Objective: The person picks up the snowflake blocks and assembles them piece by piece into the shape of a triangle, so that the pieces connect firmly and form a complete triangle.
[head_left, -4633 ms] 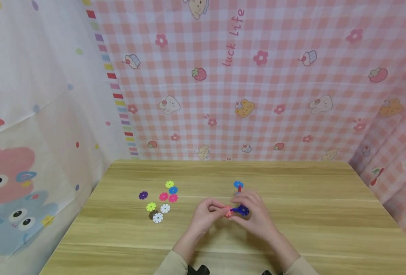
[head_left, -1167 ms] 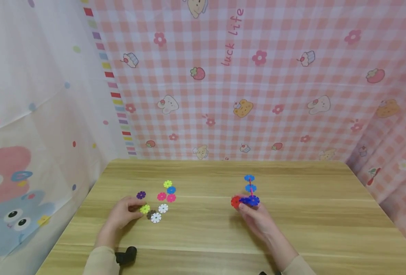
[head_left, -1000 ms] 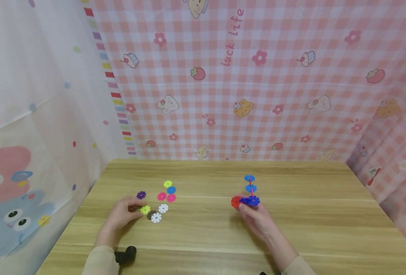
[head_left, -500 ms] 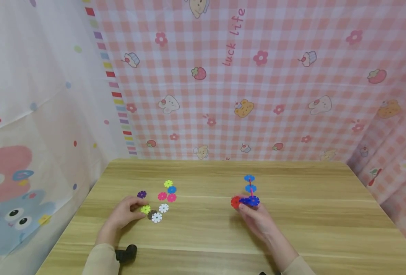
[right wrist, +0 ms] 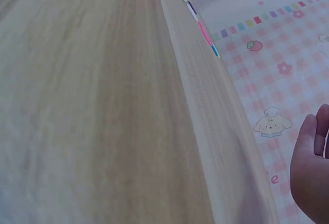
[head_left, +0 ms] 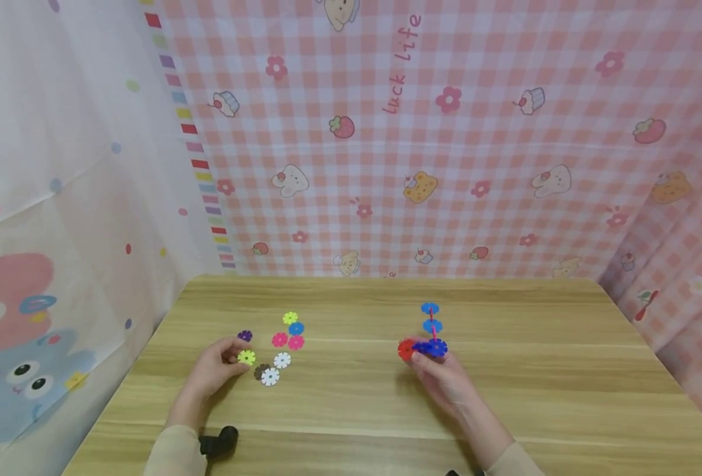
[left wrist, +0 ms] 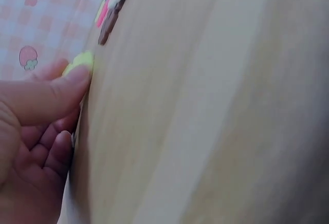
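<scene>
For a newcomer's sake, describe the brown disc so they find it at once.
On the wood-grain table, look at the loose notched discs on the left. At their near edge, the brown disc is partly hidden by the nearer white disc. No other disc is brown.

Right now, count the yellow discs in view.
2: the nearer yellow disc, pinched in the left hand; the farther yellow disc, on the table next to a blue disc. Others may be hidden.
</scene>
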Action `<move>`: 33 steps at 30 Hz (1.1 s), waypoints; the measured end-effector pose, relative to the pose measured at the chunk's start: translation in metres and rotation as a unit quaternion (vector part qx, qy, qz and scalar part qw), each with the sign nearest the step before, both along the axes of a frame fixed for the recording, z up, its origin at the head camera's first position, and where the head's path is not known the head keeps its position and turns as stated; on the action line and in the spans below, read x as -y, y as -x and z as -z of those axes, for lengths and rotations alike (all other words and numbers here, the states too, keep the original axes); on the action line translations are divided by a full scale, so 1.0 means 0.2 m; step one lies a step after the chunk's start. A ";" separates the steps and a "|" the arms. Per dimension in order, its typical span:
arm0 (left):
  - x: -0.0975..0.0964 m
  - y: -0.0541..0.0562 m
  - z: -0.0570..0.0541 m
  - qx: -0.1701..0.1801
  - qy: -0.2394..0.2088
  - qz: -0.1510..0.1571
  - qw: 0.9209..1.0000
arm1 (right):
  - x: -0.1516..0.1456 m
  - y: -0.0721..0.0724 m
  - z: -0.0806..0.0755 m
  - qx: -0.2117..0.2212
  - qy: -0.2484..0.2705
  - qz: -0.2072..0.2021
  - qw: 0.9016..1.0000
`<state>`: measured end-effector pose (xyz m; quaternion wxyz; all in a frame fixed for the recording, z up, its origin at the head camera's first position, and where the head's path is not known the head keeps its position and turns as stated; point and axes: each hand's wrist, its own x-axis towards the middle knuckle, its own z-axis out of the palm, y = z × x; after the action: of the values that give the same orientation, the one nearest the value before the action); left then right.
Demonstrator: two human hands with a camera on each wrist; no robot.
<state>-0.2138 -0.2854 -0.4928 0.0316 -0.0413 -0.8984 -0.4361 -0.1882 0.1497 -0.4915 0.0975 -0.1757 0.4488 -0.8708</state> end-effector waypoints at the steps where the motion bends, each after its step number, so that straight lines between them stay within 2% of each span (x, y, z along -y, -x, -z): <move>1: -0.01 0.00 0.00 0.000 0.003 -0.010 1.000 | 0.00 0.00 0.00 0.000 0.000 0.000 1.000; 7: -0.06 -0.03 -0.03 -0.004 0.006 -0.053 0.999 | -0.01 0.00 0.00 -0.008 0.010 -0.011 1.000; 12: -0.18 -0.04 -0.08 0.008 -0.062 -0.060 0.996 | 0.00 0.00 -0.01 0.004 0.002 -0.007 1.000; 16: -0.33 -0.05 -0.13 -0.005 -0.139 -0.035 0.990 | 0.01 -0.01 -0.01 0.020 -0.005 0.003 1.000; 19: -0.47 -0.06 -0.16 -0.019 -0.198 -0.012 0.980 | 0.01 -0.01 -0.02 0.025 -0.002 0.006 1.000; 22: -0.61 -0.07 -0.19 -0.025 -0.235 0.009 0.972 | 0.01 -0.02 -0.02 0.034 0.003 0.007 0.999; 26: -0.80 -0.09 -0.21 -0.028 -0.244 0.044 0.968 | 0.03 -0.02 -0.02 0.052 -0.009 0.017 0.998; 29: -0.91 -0.10 -0.21 -0.027 -0.258 0.074 0.963 | 0.04 -0.03 -0.03 0.064 -0.024 0.023 0.997; 33: -1.01 -0.11 -0.20 -0.021 -0.292 0.102 0.951 | 0.06 -0.03 -0.03 0.073 -0.025 0.026 0.997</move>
<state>-0.1910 -0.0834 -0.4537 0.0167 -0.1307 -0.7216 -0.6796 -0.1816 0.1382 -0.4847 0.1116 -0.0968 0.4668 -0.8719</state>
